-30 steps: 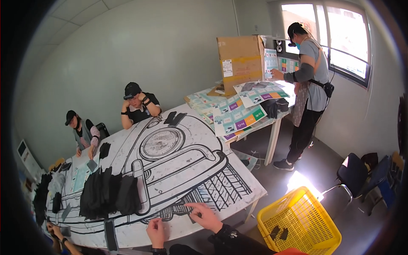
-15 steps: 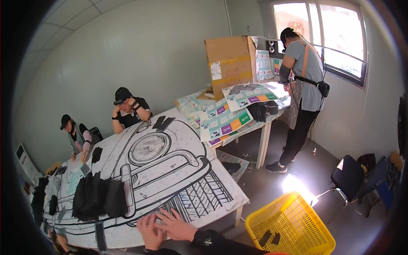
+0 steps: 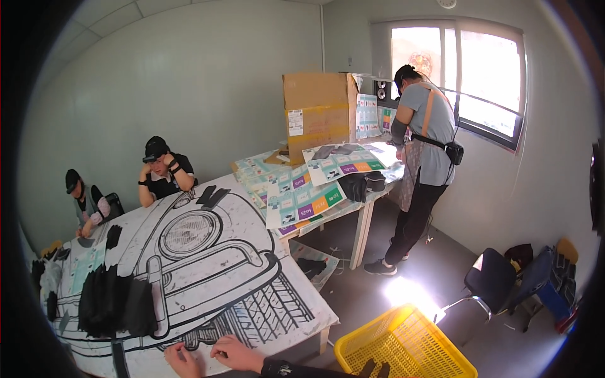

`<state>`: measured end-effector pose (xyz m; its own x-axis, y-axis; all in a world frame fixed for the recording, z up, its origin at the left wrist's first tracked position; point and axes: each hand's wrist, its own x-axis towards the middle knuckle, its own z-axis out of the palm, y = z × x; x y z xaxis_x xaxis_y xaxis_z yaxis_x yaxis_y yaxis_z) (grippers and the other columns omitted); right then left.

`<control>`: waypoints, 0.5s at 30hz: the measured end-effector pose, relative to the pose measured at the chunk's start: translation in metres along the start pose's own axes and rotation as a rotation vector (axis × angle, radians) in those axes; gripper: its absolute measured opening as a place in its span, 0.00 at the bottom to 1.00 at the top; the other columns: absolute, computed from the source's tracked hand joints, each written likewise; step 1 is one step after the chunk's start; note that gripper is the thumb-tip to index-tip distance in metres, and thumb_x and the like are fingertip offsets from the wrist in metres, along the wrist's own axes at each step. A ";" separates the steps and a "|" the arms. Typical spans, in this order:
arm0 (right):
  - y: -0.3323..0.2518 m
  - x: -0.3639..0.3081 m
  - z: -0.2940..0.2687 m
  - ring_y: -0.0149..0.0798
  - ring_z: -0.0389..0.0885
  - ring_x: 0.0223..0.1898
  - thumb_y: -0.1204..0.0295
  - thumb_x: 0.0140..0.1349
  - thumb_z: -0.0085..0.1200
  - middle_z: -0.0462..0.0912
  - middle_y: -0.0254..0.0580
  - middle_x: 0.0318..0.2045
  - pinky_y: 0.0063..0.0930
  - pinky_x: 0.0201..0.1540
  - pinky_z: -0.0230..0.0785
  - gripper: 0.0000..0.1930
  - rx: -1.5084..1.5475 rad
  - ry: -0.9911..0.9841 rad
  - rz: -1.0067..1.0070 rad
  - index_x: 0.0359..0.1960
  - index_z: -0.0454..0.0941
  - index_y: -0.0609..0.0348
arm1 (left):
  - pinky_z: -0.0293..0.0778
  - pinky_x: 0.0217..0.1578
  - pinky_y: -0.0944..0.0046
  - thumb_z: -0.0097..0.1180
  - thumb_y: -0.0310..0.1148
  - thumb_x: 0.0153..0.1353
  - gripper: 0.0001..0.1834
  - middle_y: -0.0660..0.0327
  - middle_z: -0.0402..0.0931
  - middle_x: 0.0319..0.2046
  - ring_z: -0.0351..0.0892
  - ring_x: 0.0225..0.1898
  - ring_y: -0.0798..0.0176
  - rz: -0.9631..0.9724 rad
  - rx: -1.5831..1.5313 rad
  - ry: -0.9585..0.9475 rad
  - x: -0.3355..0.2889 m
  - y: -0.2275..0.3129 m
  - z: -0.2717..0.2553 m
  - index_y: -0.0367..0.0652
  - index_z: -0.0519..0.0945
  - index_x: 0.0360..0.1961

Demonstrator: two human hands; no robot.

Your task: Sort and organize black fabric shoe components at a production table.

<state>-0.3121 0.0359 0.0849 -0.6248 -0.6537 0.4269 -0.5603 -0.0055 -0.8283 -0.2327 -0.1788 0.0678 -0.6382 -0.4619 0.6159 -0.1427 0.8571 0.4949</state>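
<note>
Firstly, at the far left, a co-worker (image 3: 93,205) in a dark cap sits behind the white table (image 3: 316,315), both hands down near a teal printed sheet (image 3: 94,255). The table's top bears a bold black line drawing of a vehicle front and extends from the left side to the centre, its near edge below the wearer's hands. On it stands a dense pile of black pieces (image 3: 116,302), with a smaller black piece (image 3: 113,237) lying apart behind it. A dark grey strip (image 3: 119,360) lies at the near edge, left of the hands. Across the table, a second co-worker (image 3: 165,173) leans on both elbows, hands raised to the head; dark flat pieces (image 3: 213,196) lie just beside.

The left hand (image 3: 183,361), fingers curled, is at the near edge; the right hand (image 3: 236,354), also curled, is just beside it. A gap separates the two. Whether either grips anything cannot be determined.

Further right, a side table carries overlapping colour-printed sheets (image 3: 302,205) and a tall brown carton (image 3: 320,113). Below, a yellow basket (image 3: 435,349) contains dark pieces (image 3: 367,368). Beyond, a third co-worker (image 3: 435,138) stands bent forward near a window (image 3: 485,75). A dark chair (image 3: 490,280) occupies the far right.
</note>
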 end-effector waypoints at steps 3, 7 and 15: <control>0.004 0.001 0.001 0.42 0.78 0.43 0.71 0.63 0.56 0.80 0.36 0.33 0.37 0.59 0.62 0.04 0.012 -0.039 0.013 0.36 0.81 0.54 | 0.71 0.49 0.46 0.55 0.36 0.63 0.16 0.44 0.82 0.39 0.78 0.44 0.39 -0.007 0.041 -0.017 -0.004 -0.008 0.000 0.32 0.84 0.39; 0.007 0.001 0.002 0.42 0.78 0.43 0.71 0.64 0.55 0.80 0.36 0.33 0.37 0.60 0.61 0.04 -0.017 -0.033 0.016 0.36 0.81 0.54 | 0.71 0.49 0.45 0.55 0.39 0.66 0.17 0.44 0.81 0.39 0.77 0.44 0.39 -0.018 0.017 -0.041 -0.005 -0.009 0.005 0.33 0.84 0.40; -0.001 0.002 -0.003 0.41 0.78 0.41 0.71 0.63 0.54 0.80 0.35 0.31 0.37 0.60 0.61 0.04 0.018 -0.047 0.026 0.35 0.80 0.54 | 0.71 0.48 0.45 0.53 0.40 0.66 0.17 0.45 0.80 0.37 0.77 0.42 0.39 -0.029 0.032 -0.055 -0.009 -0.019 0.012 0.34 0.82 0.37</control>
<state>-0.3145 0.0370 0.0876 -0.6128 -0.6884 0.3881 -0.5342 -0.0012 -0.8454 -0.2338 -0.1879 0.0456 -0.6740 -0.4743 0.5663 -0.1851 0.8507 0.4920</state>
